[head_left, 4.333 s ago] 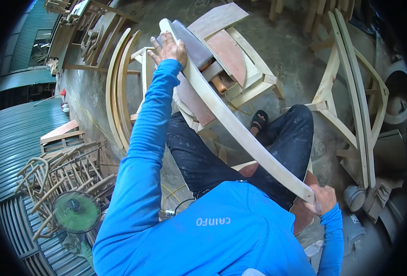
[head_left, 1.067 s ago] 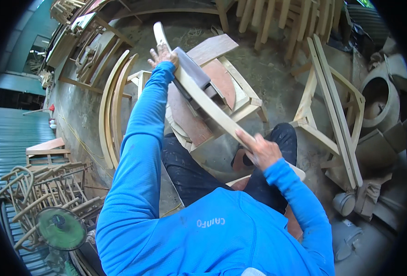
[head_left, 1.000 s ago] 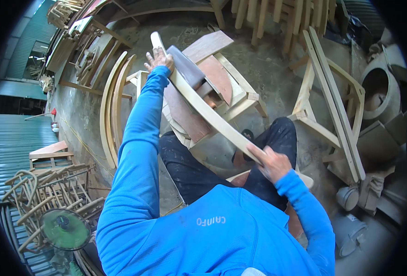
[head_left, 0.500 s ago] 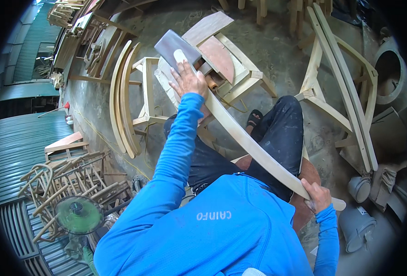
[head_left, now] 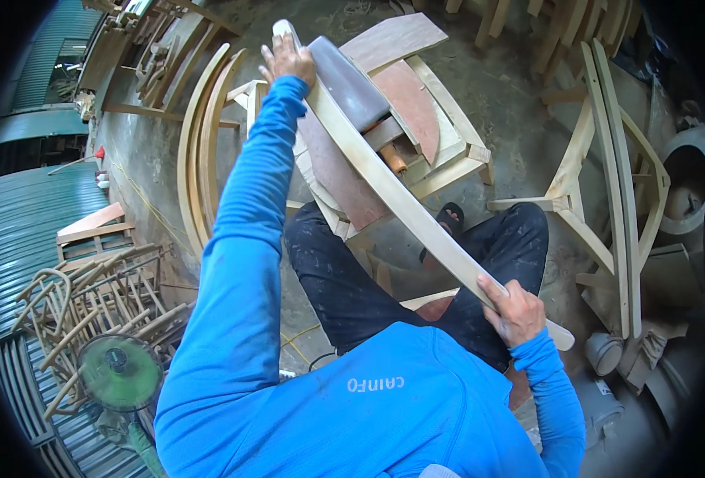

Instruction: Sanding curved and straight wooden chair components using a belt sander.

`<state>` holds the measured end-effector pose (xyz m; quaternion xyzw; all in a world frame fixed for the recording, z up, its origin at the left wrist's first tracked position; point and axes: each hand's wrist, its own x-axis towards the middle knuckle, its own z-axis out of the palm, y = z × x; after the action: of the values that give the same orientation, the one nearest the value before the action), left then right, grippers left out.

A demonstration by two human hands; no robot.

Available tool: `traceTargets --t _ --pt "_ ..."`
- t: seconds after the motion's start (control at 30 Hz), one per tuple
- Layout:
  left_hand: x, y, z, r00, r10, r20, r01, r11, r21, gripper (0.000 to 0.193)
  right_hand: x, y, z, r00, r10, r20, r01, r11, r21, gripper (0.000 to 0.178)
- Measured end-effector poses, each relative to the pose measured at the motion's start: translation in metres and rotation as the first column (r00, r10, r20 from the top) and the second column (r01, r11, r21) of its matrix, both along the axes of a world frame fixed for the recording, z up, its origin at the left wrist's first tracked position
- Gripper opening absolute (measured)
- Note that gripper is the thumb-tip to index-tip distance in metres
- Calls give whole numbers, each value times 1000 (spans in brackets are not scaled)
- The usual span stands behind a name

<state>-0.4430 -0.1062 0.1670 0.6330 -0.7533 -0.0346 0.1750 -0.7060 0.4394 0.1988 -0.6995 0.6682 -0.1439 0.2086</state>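
Observation:
A long, gently curved pale wooden slat [head_left: 400,203] slants across the view from far left to near right. My left hand [head_left: 288,62] grips it close to its far end, with the fingers over its left side. Closer to me, my right hand [head_left: 516,312] is wrapped around the slat, a little short of its rounded near end. Along the slat's right side lies a smooth grey belt-like surface [head_left: 348,84], apparently a sanding belt. A short orange-brown handle [head_left: 394,159] sticks out below it. The slat hides part of the wooden stand [head_left: 452,171] beneath.
Curved wooden pieces [head_left: 201,151] lean at the left, and long straight rails [head_left: 611,183] rest on a wooden frame [head_left: 575,175] at the right. A green fan [head_left: 119,372] stands near left by piled chair frames [head_left: 73,311]. Grey pipes [head_left: 687,171] lie far right.
The slat has shifted away from me and left, its far end passing from over the grey belt to beyond it. Both hands moved along; the right now grips farther from the near end.

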Motion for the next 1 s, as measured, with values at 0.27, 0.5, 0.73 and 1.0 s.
traceTargets --t 0.27,0.5,0.73,1.0 --pt "27 -112 -11 994 59 89 -52 995 -82 69 57 -107 7 999 -47 -17 46 999 -22 80" --pt "-17 -31 8 993 86 80 -86 996 2 71 79 -191 7 990 -101 -100 104 994 26 75" --pt "-45 108 -1 990 104 -92 -101 994 40 75 63 -162 -9 999 -23 -22 21 996 -81 76" --pt "-50 212 4 981 165 -102 -155 983 102 74 -9 35 -1 997 4 81 3 996 -91 79"
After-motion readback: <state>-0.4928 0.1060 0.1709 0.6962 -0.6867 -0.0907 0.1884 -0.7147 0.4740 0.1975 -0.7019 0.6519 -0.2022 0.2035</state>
